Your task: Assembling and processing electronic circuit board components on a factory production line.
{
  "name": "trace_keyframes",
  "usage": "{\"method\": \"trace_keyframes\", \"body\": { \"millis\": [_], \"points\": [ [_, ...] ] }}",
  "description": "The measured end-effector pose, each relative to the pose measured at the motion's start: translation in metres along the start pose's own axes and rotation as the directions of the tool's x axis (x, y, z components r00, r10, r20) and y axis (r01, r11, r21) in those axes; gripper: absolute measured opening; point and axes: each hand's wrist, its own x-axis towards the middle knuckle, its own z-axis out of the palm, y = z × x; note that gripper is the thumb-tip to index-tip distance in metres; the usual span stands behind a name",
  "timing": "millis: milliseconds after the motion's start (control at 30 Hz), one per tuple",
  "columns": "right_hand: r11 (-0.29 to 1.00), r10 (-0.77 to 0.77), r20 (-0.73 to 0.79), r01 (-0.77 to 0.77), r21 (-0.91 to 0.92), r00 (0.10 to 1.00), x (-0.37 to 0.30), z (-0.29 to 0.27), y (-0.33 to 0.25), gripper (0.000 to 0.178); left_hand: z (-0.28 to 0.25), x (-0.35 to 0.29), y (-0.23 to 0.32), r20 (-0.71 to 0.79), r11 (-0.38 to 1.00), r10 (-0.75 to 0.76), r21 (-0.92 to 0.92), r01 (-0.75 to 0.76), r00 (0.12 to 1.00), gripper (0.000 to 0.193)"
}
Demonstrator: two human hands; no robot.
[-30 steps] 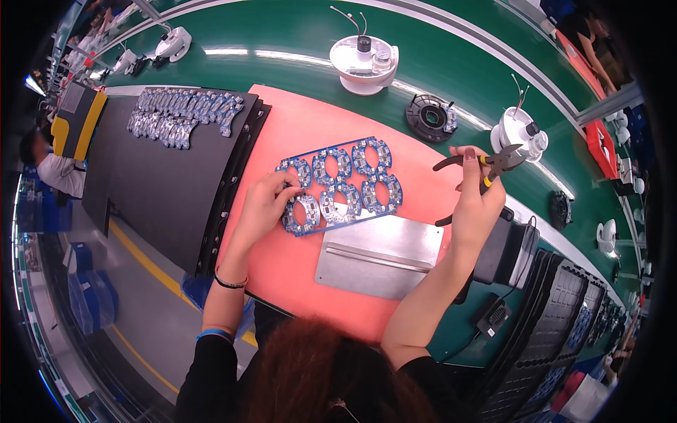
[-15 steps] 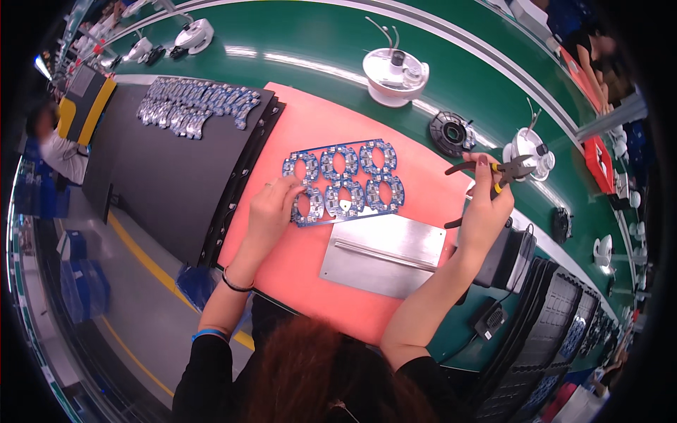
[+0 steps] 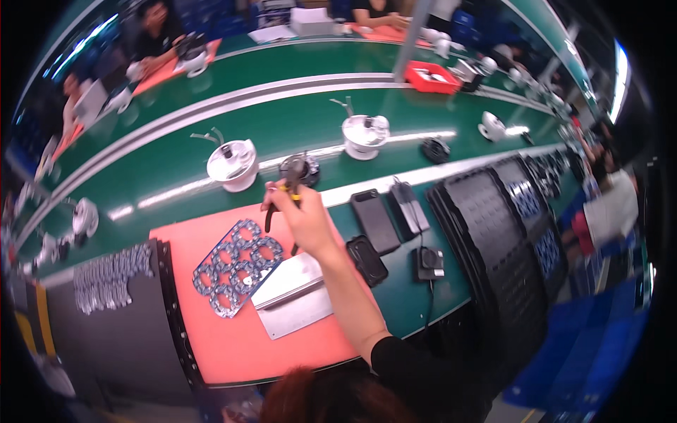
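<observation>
My right hand [image 3: 302,215] is closed around a pair of side cutters [image 3: 292,185] with dark and yellow handles, jaws pointing away from me. It is raised over the far right part of the pink mat [image 3: 190,243]. Left of it, a blue circuit board panel [image 3: 223,258] of several joined ring-shaped boards lies tilted on the mat, apart from my hand. The panel's right edge meets a silver metal plate [image 3: 300,321] with a raised bar, partly hidden by my right forearm. My left hand does not show.
Left, a dark board [image 3: 120,345] carries rows of separated circuit boards [image 3: 113,275]. White round housings [image 3: 233,166] stand on the green conveyor [image 3: 162,155] beyond. Black trays [image 3: 486,233] and a black box [image 3: 374,221] lie right. People sit across the conveyor.
The view has swung to the right. My left hand has let go of the panel and left the view. The panel lies turned on the mat; the cutters stay in my right hand.
</observation>
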Motion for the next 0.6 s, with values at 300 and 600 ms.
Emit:
{"method": "trace_keyframes", "body": {
  "millis": [300,600],
  "points": [
    [0.814,-0.307,0.0,0.262,-0.518,0.952,-0.036,0.001,-0.099,0.028,0.028,0.038,0.095,0.673,0.834,0.06,0.373,-0.408,0.737,0.011],
    [0.28,-0.56,0.15,0.357,-0.891,0.814,-0.016,-0.079,-0.166,0.016,0.059,-0.066,0.154,0.919,0.559,-0.155,0.385,-0.734,0.363,0.008]
  ]
}}
